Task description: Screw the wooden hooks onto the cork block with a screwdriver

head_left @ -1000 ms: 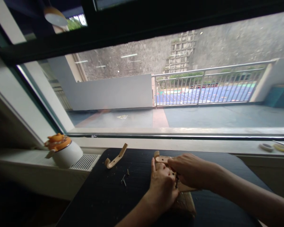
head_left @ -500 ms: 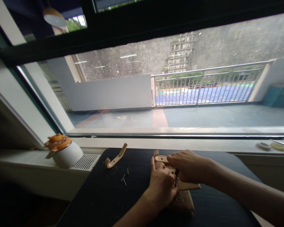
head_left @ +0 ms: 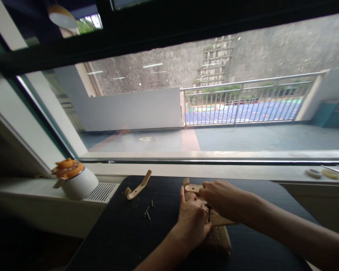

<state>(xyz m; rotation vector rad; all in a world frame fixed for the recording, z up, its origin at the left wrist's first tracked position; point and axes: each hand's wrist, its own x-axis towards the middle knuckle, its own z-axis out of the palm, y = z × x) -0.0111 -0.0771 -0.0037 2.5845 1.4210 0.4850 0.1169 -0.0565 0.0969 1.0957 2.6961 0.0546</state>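
Since 1 second ago our right hand [head_left: 224,199] has barely shifted, grip clamped on a dark tool [head_left: 208,211]; our left hand [head_left: 192,222] keeps pinning the wooden hook piece [head_left: 192,188] near the counter's [head_left: 124,233] far edge.

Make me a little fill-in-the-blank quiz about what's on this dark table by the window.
1. Both hands, the left hand and the right hand, rest on a ____ piece.
2. The loose wooden hook lies to the ____ of the hands.
3. The small screws lie on the ____ table.
4. The white pot has an ____ lid.

Missing words: wooden; left; black; orange
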